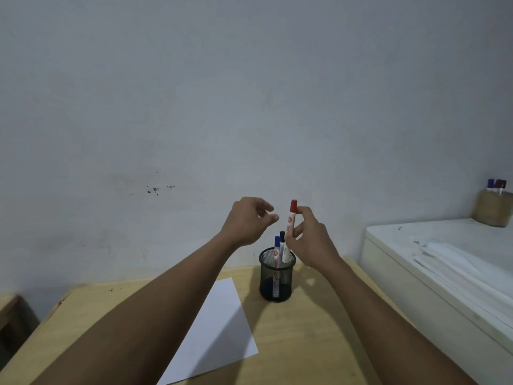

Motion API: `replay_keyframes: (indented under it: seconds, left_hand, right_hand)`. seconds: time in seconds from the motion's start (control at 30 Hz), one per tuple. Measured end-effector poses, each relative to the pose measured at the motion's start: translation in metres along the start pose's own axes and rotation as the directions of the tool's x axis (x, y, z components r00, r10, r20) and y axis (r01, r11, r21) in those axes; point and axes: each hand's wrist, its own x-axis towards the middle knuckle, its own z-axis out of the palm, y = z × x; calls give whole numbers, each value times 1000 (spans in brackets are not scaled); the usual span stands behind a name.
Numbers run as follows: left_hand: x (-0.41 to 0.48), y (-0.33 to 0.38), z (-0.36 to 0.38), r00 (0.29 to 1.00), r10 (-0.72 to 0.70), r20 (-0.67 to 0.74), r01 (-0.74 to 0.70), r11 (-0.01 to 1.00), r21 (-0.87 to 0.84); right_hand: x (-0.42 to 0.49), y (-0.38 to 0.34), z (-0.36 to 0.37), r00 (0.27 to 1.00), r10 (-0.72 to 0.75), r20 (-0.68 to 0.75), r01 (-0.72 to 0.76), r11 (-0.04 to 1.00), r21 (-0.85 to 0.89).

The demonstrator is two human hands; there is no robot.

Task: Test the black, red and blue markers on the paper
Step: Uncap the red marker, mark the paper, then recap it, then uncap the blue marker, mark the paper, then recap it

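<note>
My right hand [311,240] grips a red-capped marker [291,220] upright, its lower end still inside the black mesh cup [277,282]. The blue marker [276,247] and the black marker [282,237] stand in the same cup. My left hand [247,220] hovers just left of the red marker with fingers curled and apart, holding nothing. A white sheet of paper [219,323] lies on the wooden desk [299,343] in front of the cup, partly hidden by my left forearm.
A white cabinet [433,276] with stacked papers [466,262] stands to the right of the desk. On its far end sits a tan holder [492,208] with more markers. A grey wall is close behind the desk. The desk's left edge drops off near a dark piece of furniture [11,320].
</note>
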Motion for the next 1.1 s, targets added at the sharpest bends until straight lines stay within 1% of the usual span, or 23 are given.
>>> replay_keyframes:
  seconds: [0.13,0.27,0.33,0.47,0.57,0.63,0.77,0.9,0.97,1.1]
  left_hand:
    - [5,-26,25,987,-141,81,132,986,101]
    - [15,-44,47,964,-223,141,199,966,163]
    - [20,-51,57,956,-241,164,218,965,148]
    - [29,-57,74,943,-249,220,241,968,66]
    - [33,-58,82,923,-278,267,288,958,3]
    - [34,-60,86,920,-295,258,309,951,-16]
    - [33,-64,87,936,-302,179,311,950,-24]
    - [29,-65,74,936,-317,157,341,926,-163]
    - [27,-62,61,939,-324,115,343,911,-229]
    - [22,-51,18,946,-321,47,319,898,-303]
  right_hand:
    - [13,17,21,995,90,32,-87,994,-69]
    - [20,26,35,991,127,39,-119,979,-167]
    - [23,33,38,989,141,49,-128,970,-205]
    - [25,45,42,990,130,58,-108,951,-290]
    - [25,48,44,991,120,53,-98,947,-305]
    - [25,49,45,992,121,41,-104,949,-299]
    - [25,50,45,992,121,22,-111,957,-268]
    - [22,44,43,995,98,-12,-98,974,-205]
    - [21,38,41,996,77,-48,-85,979,-183]
    - [21,17,34,992,28,-121,-45,989,-138]
